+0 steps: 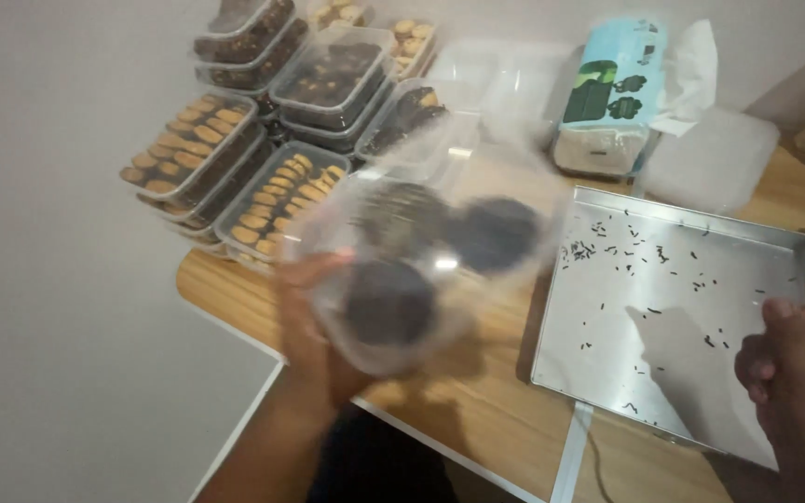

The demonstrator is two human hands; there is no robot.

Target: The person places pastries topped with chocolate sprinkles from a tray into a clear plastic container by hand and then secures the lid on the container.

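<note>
- The left hand (314,326) holds a clear plastic container (412,270) up off the wooden worktop (477,410), above the worktop's near left part.
- Its grip is closed around the container's lower left side; the thumb lies over the near wall and the rest of the container stretches up and to the right of the hand.
- The container is blurred. Its long axis seems to run from lower left to upper right, and it is tilted so the open or clear face turns toward the camera.
- Three dark round cookies (388,300) show through the plastic, one near the hand and two farther up.
- The right hand (794,363) rests at the near right edge of a shallow metal baking tray (645,373). Its fingers are curled in a loose fist; whether they hold anything cannot be told.
- The tray lies on the right part of the worktop, scattered with small dark sprinkles (607,247).
- At the far left corner of the worktop stand stacked clear boxes of pale and dark cookies (235,163).
- Behind the tray, at the far edge, sits a pack of tissues (612,93), with an empty clear lid (710,158) just beside it.
</note>
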